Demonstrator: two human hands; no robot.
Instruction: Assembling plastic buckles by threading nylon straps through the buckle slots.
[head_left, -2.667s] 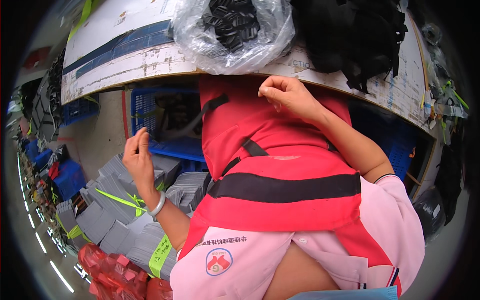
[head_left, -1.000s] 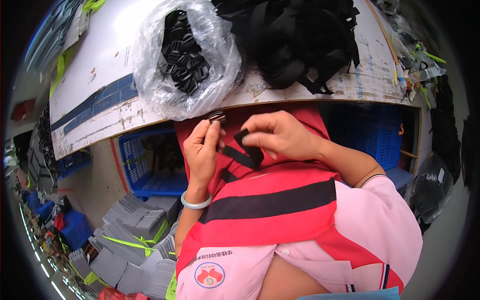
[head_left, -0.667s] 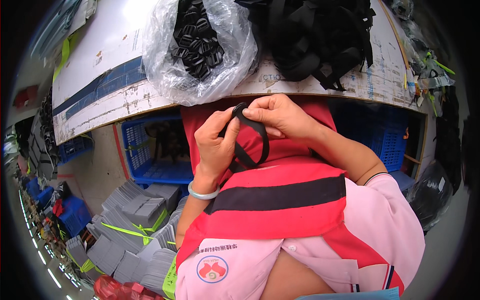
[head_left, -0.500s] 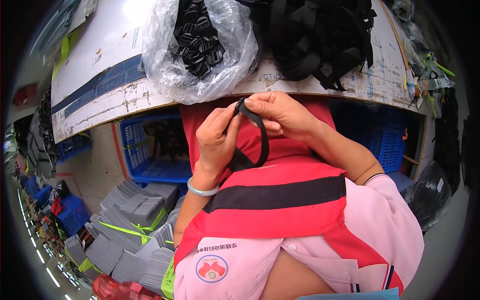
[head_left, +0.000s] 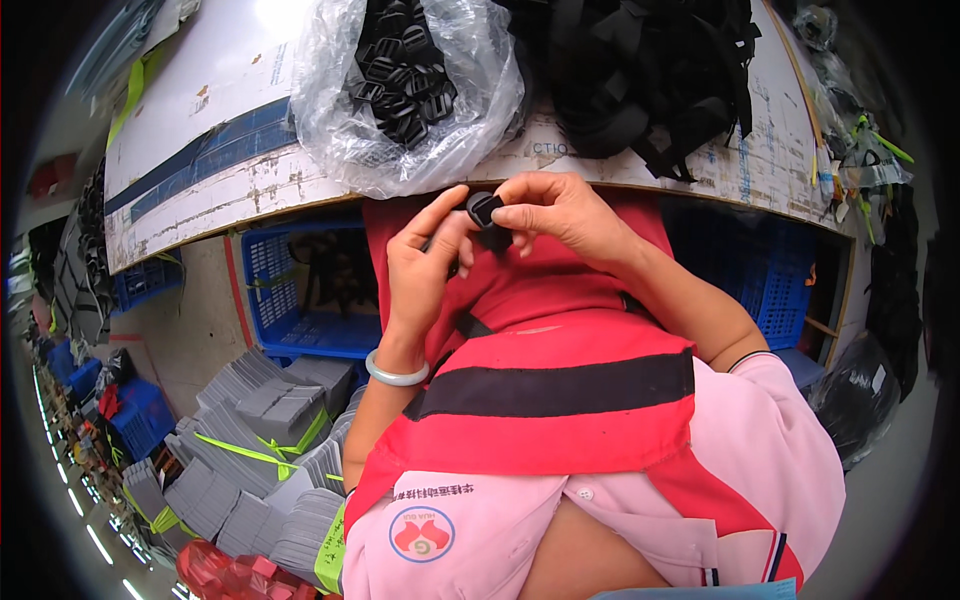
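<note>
Over my red apron's lap, just off the table's front edge, a small black plastic buckle (head_left: 473,208) is held between my two hands. My left hand (head_left: 425,265) pinches it from the left with thumb and index finger. From the right, my right hand (head_left: 568,218) grips a black webbing strap (head_left: 490,205) at the buckle, thumb on top. Part of the strap hangs below the fingers. Whether the webbing is fully threaded through the slots I cannot tell.
On the white table (head_left: 230,190) sits a clear plastic bag (head_left: 465,110) with many black buckles (head_left: 405,85). To its right lies a heap of black straps (head_left: 640,85). Blue crates (head_left: 320,335) stand under the table. Stacks of grey sheets (head_left: 250,410) rise at the left.
The strap loop that hung down from my hands now shows much smaller. My left hand has shifted slightly left and its fingers have opened out; the strap end and buckle are turned upward.
</note>
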